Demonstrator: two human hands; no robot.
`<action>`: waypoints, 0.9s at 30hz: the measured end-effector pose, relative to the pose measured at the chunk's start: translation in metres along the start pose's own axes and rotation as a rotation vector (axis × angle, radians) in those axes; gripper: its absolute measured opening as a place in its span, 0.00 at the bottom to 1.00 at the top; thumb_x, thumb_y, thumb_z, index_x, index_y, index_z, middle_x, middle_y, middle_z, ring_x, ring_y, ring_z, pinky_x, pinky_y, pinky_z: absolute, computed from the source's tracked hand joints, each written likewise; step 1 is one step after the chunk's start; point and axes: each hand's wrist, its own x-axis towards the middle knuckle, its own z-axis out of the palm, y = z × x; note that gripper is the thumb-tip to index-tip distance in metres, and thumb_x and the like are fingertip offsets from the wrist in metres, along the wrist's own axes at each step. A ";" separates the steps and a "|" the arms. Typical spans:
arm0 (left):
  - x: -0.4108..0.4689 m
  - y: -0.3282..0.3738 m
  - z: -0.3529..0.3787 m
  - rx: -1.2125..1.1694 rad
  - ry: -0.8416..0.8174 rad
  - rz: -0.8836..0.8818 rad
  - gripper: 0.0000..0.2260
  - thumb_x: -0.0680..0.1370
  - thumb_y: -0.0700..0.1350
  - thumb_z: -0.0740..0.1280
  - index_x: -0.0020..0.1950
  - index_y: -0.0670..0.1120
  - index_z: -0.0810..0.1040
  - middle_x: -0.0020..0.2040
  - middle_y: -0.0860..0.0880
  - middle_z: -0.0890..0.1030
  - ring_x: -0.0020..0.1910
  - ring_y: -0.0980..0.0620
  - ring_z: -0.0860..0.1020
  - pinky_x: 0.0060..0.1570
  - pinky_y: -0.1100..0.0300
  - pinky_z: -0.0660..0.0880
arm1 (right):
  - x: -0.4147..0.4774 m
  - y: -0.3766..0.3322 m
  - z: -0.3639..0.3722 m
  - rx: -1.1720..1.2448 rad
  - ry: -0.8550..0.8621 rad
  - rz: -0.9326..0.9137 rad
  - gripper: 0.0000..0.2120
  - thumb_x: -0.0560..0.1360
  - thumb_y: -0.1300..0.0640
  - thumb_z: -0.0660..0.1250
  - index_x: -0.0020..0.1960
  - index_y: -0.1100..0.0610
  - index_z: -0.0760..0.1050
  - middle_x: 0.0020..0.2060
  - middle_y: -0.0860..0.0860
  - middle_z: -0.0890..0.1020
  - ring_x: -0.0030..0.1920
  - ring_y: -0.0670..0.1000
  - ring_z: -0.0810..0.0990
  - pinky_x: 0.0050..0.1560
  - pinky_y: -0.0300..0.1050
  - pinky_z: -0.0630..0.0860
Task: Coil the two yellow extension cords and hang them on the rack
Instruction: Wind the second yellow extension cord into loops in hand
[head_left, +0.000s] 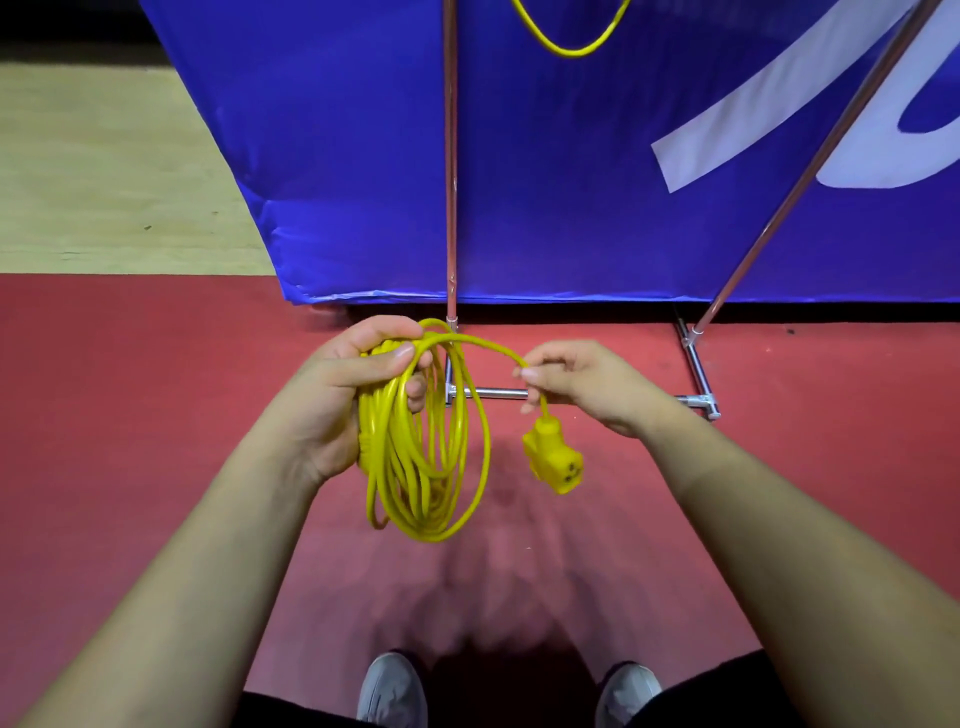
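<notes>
My left hand (343, 384) grips the top of a coiled yellow extension cord (415, 467) whose loops hang down over the red floor. From the coil a short run of cord arcs right to my right hand (576, 384), which pinches it just above the yellow socket block (553, 460) dangling below. A loop of a second yellow cord (571, 39) hangs at the top of the view on the metal rack (451, 182), in front of the blue banner. The rack's top is out of view.
A blue banner (571, 171) stands behind the rack's poles. The rack's base bars (698, 369) lie on the red floor (130, 415) just beyond my hands. Pale wooden floor (104, 171) is at the far left. My grey shoes (392, 691) show at the bottom.
</notes>
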 end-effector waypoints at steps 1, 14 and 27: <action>0.000 0.000 0.000 0.026 0.018 -0.013 0.18 0.59 0.43 0.80 0.47 0.44 0.81 0.38 0.44 0.79 0.31 0.50 0.76 0.33 0.58 0.75 | 0.000 -0.004 0.000 0.057 0.063 -0.014 0.06 0.79 0.62 0.64 0.51 0.62 0.79 0.33 0.54 0.76 0.30 0.49 0.76 0.34 0.39 0.73; -0.007 0.003 0.001 -0.082 0.002 -0.052 0.25 0.58 0.46 0.80 0.53 0.44 0.81 0.41 0.40 0.82 0.34 0.46 0.80 0.37 0.56 0.79 | -0.014 -0.064 0.006 -0.303 0.149 -0.222 0.09 0.77 0.62 0.67 0.47 0.50 0.84 0.26 0.42 0.75 0.28 0.40 0.70 0.33 0.32 0.67; -0.006 -0.012 0.015 0.310 0.036 -0.001 0.20 0.67 0.34 0.71 0.59 0.42 0.76 0.37 0.41 0.79 0.31 0.49 0.78 0.34 0.58 0.78 | -0.036 -0.104 0.039 -0.522 -0.080 -0.300 0.06 0.76 0.60 0.69 0.45 0.61 0.84 0.20 0.41 0.70 0.24 0.40 0.70 0.27 0.30 0.64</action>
